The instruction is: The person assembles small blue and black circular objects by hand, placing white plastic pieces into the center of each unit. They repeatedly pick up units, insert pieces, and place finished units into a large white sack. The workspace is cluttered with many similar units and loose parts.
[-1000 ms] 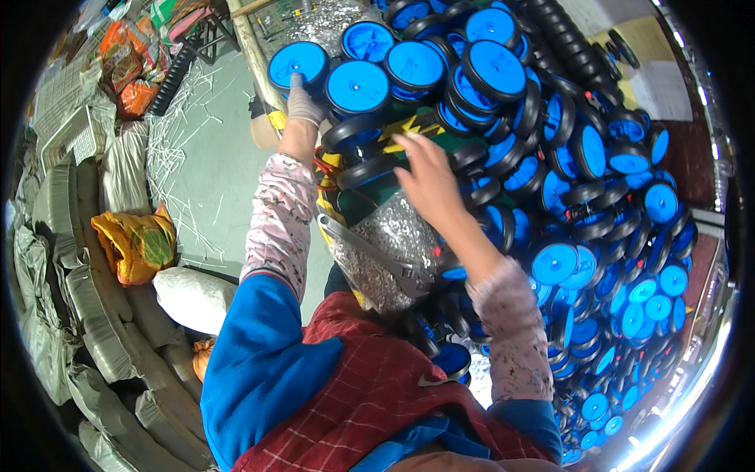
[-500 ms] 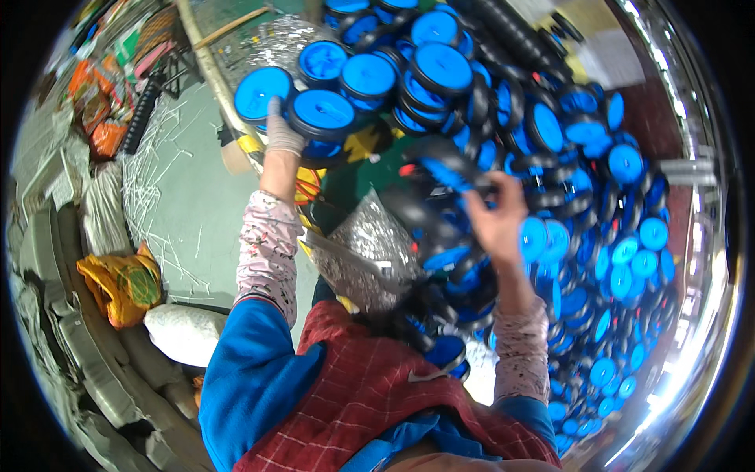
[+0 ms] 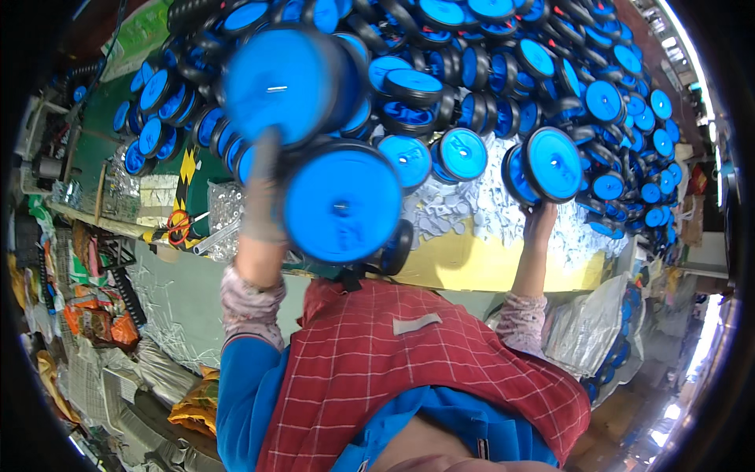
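Observation:
My left hand (image 3: 265, 200), in a pale glove and blurred, is closed at the rim of a large blue wheel with a black tyre (image 3: 275, 86). That wheel is raised close to the camera. Another big blue wheel (image 3: 342, 200) hangs just to the right of this hand, overlapping a black tyre behind it. At the right, my bare right hand (image 3: 539, 219) grips the lower edge of a blue-and-black double wheel (image 3: 554, 165); most of its fingers are hidden behind the wheel.
Many blue wheels (image 3: 472, 67) are heaped across the table. Small grey pieces (image 3: 448, 208) lie on a yellow sheet (image 3: 464, 259). Red-handled scissors (image 3: 182, 226) and a clear bag (image 3: 226, 206) sit at the left. A whitish sack (image 3: 586, 326) stands by my right arm.
My view has swung round toward the table's front and its grey pieces. The wheels by my left hand are now much nearer the camera. My right hand now grips a double wheel farther right.

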`<control>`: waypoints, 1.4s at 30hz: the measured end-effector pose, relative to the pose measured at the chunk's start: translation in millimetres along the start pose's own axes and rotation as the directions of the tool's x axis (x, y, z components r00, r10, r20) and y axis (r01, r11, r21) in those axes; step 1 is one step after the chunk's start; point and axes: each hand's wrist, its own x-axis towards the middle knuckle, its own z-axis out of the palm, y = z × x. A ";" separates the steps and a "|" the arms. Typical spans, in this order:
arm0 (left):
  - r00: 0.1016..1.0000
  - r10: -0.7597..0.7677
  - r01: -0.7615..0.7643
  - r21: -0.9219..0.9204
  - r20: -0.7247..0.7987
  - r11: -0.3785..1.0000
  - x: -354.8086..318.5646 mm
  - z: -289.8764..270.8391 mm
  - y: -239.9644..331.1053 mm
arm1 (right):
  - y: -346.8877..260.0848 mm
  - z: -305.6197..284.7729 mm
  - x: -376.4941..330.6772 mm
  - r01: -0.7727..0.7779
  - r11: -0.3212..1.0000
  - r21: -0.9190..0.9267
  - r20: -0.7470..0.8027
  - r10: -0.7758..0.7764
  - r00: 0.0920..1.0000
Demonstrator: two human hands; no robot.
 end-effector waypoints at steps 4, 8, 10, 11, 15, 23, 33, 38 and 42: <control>0.951 -0.264 0.265 0.010 0.161 0.964 79.8 81.4 -114.8 | 51.7 -68.6 -3.2 -0.198 0.980 0.022 -0.007 0.198 0.980; 0.535 -0.230 0.628 -0.201 0.813 0.752 185.1 87.0 -193.4 | 96.0 -100.3 6.2 -0.292 0.956 0.001 0.011 0.292 0.956; 0.861 -0.461 0.499 -0.172 0.215 0.850 191.7 134.9 -209.3 | 90.7 -109.6 -1.7 -0.333 0.943 0.012 0.012 0.333 0.943; 0.876 -0.428 0.467 -0.164 0.223 0.869 205.6 134.2 -217.9 | 89.9 -112.0 -6.4 -0.356 0.934 0.015 0.033 0.356 0.934; 0.981 -0.177 0.179 -0.020 0.081 0.984 272.4 102.7 -239.0 | 100.0 -128.7 -23.6 -0.381 0.925 0.002 0.039 0.381 0.924; 0.899 0.423 -0.223 0.953 0.119 0.207 256.5 52.1 -247.8 | 115.8 -138.7 -47.3 -0.431 0.902 -0.011 0.145 0.428 0.892; 0.771 -0.072 -0.608 0.765 0.633 0.214 16.5 99.7 -277.9 | 155.5 -185.4 -91.3 -0.233 0.883 -0.407 0.447 0.415 0.792; 0.903 -0.278 -0.236 0.920 0.327 0.313 -43.6 17.0 -361.5 | 169.5 -157.9 -88.4 0.245 0.806 -0.538 0.596 0.159 0.787; 0.932 -0.359 0.134 0.884 0.040 0.448 -37.1 -14.4 -370.2 | 140.4 -142.8 -62.2 -0.025 0.722 -0.691 0.263 0.283 0.922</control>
